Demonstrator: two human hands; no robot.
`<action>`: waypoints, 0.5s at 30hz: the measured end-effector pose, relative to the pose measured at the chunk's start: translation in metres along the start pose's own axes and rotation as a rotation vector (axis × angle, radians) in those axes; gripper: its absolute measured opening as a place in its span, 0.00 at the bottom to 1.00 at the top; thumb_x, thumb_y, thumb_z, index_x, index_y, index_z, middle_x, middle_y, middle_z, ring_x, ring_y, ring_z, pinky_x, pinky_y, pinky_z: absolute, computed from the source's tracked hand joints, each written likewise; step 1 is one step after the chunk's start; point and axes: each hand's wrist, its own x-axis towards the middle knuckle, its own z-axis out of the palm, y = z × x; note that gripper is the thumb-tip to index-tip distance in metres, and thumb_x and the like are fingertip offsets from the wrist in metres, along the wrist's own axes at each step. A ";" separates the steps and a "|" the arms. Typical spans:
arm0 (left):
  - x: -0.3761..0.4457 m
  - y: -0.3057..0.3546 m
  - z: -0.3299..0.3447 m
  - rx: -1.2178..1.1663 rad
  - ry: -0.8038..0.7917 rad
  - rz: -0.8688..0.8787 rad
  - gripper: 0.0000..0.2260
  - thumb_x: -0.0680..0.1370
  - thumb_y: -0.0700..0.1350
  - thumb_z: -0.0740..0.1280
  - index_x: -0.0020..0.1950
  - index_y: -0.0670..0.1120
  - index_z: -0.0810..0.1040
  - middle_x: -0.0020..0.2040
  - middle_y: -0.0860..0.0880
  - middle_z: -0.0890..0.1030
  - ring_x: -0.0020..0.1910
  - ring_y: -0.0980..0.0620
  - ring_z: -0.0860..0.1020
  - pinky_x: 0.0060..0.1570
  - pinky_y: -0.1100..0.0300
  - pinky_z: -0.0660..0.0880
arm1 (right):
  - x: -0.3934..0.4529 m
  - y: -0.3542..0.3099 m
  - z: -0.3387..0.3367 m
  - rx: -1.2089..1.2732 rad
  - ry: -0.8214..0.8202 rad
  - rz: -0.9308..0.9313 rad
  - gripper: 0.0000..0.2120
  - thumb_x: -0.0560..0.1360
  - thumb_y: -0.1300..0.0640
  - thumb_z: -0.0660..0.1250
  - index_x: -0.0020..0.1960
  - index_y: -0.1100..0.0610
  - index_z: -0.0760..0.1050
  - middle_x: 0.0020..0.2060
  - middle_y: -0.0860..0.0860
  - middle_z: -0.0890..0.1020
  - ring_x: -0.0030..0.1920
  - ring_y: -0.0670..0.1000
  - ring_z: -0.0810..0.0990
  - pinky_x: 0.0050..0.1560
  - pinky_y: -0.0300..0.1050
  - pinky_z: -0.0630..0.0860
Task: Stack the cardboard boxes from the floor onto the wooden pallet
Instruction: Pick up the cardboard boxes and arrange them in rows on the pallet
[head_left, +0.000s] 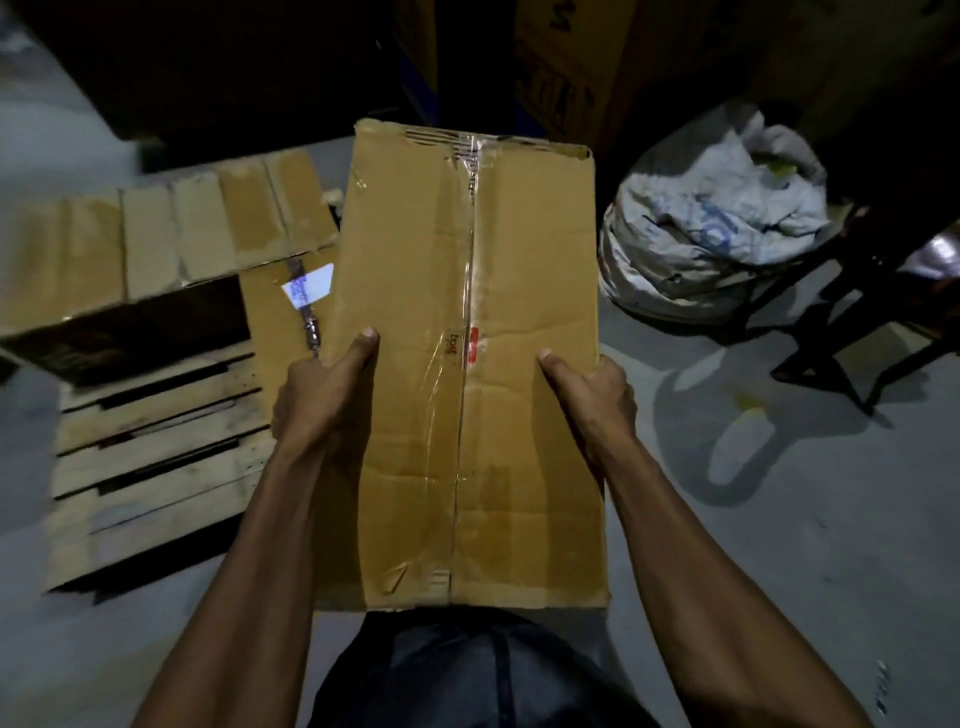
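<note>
Both hands, left hand (324, 384) and right hand (592, 387), hold the long taped cardboard box (467, 364); the wooden pallet (156, 457) lies to its left.

Grey concrete floor (779, 519) under me. Wooden pallet (156, 467) sits on it to my left, bare slats along its near edge. Two cardboard boxes on the pallet: long one (156, 244) along its far edge, labelled one (280, 322) at its right edge. White sack (701, 234) on the floor, far right.
</note>
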 end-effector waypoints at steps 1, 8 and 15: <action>-0.011 -0.010 -0.006 -0.008 0.030 -0.010 0.40 0.63 0.80 0.63 0.51 0.45 0.81 0.49 0.44 0.82 0.47 0.40 0.79 0.52 0.46 0.78 | -0.008 0.002 -0.001 -0.008 -0.016 -0.025 0.29 0.68 0.30 0.70 0.57 0.52 0.79 0.51 0.52 0.83 0.51 0.58 0.80 0.54 0.54 0.79; -0.100 -0.075 -0.049 -0.122 0.189 -0.124 0.36 0.65 0.78 0.64 0.50 0.47 0.81 0.46 0.45 0.83 0.45 0.40 0.80 0.53 0.43 0.79 | -0.070 0.009 -0.007 -0.112 -0.157 -0.179 0.27 0.70 0.32 0.69 0.57 0.51 0.79 0.51 0.51 0.83 0.51 0.57 0.80 0.51 0.50 0.77; -0.144 -0.134 -0.098 -0.236 0.252 -0.236 0.33 0.62 0.80 0.64 0.42 0.50 0.75 0.47 0.46 0.82 0.47 0.40 0.80 0.56 0.42 0.78 | -0.122 0.002 0.022 -0.177 -0.336 -0.292 0.32 0.67 0.26 0.65 0.60 0.49 0.76 0.53 0.51 0.82 0.52 0.57 0.80 0.55 0.57 0.79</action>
